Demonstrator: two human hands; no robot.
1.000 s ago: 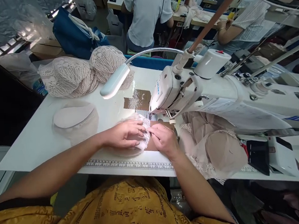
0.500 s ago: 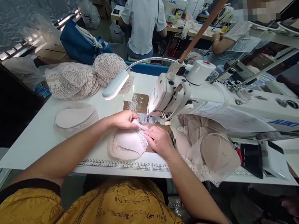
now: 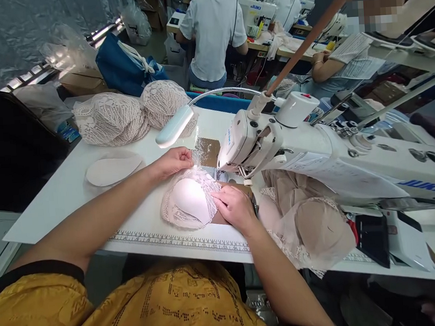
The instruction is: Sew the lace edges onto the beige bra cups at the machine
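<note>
A pale lace bra cup (image 3: 191, 200) with a smooth white pad inside lies on the table just left of the sewing machine's needle area (image 3: 218, 174). Its lace edge is lifted at the top, where my left hand (image 3: 175, 161) pinches it between thumb and fingers. At the cup's right side, my right hand (image 3: 235, 205) grips the edge with its fingertips; part of that grip is hidden. The white sewing machine (image 3: 253, 138) stands directly beyond my right hand. Farther left on the table lies a loose oval pad on sheer fabric (image 3: 113, 170).
Stacked lace cups (image 3: 109, 118) stand at the back left. A lamp (image 3: 174, 126) on a bendable neck hangs over the table. Beige lace garments (image 3: 317, 230) lie right of my right hand, near a dark phone-like object (image 3: 373, 239). A ruler strip (image 3: 178, 241) runs along the front edge. Co-workers sit beyond.
My left hand has moved up and left, pulling the lace edge away from my right hand. The folded edge has opened out and the cup looks rounder. My right hand stays at the side.
</note>
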